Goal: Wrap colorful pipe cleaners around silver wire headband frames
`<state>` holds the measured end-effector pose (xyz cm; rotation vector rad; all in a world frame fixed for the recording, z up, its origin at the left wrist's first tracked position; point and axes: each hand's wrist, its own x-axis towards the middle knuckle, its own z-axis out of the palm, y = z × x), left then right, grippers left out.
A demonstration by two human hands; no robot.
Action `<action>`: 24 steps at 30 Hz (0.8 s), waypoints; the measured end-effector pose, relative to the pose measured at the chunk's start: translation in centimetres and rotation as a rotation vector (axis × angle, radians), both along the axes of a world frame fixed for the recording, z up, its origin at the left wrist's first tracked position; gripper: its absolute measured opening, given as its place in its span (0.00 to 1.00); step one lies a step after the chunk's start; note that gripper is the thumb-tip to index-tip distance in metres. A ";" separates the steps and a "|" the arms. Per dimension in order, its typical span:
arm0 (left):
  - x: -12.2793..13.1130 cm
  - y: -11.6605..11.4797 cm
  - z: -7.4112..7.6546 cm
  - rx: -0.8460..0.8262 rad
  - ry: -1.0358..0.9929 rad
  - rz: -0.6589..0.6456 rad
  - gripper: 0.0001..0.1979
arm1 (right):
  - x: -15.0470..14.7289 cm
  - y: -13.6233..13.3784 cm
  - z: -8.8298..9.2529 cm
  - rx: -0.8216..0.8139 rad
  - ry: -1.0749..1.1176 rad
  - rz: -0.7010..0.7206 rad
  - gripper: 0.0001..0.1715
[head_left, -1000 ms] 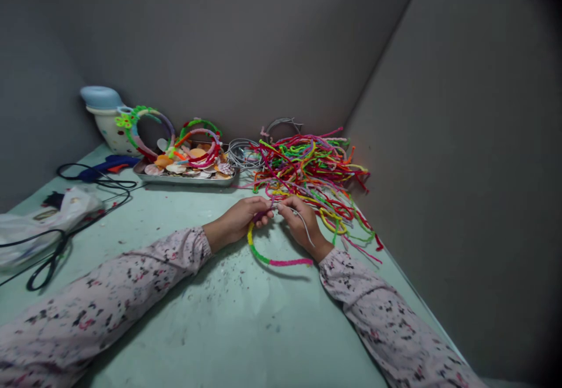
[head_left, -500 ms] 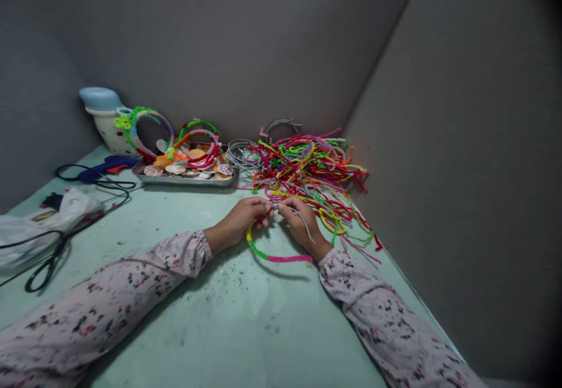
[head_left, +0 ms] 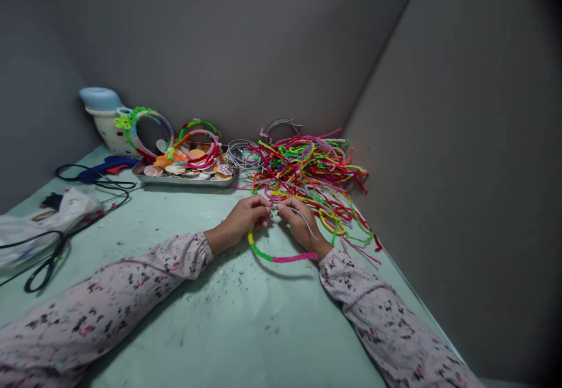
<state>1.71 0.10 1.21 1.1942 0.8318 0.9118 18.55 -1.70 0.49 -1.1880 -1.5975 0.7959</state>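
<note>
My left hand (head_left: 242, 217) and my right hand (head_left: 299, 222) meet fingertip to fingertip over the pale green table (head_left: 219, 318). Both are closed on a curved hoop wrapped in yellow, green and pink fuzzy wire (head_left: 273, 254), which hangs in an arc below my hands. A thin grey wire end (head_left: 307, 224) runs across my right hand. Just behind my fingers lies a big tangled pile of coloured fuzzy wires (head_left: 314, 174).
A metal tray (head_left: 187, 178) with shells and wrapped hoops stands at the back, with bare grey hoops (head_left: 241, 153) beside it. A white jar with a blue lid (head_left: 103, 116), a blue glue gun (head_left: 108, 164), black cables, scissors (head_left: 41, 271) and a plastic bag (head_left: 48, 218) lie at the left. Grey walls close in behind and at the right.
My hands stay in place; the hoop's arc has turned slightly and lifted a little.
</note>
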 end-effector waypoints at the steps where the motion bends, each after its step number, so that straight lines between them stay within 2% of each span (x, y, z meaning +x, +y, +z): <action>1: 0.0 0.0 0.0 0.022 0.012 0.001 0.06 | 0.0 0.0 0.0 -0.008 0.010 0.007 0.12; 6: 0.1 -0.1 0.0 0.135 0.094 0.021 0.06 | 0.2 0.4 -0.4 -0.042 0.040 0.022 0.13; 16: 0.3 -0.1 0.0 0.122 0.112 0.048 0.10 | 0.3 0.5 -0.6 -0.096 0.058 0.019 0.13; 24: 0.1 0.0 0.1 0.180 0.170 0.058 0.06 | 0.4 0.6 -0.7 -0.095 0.051 0.042 0.13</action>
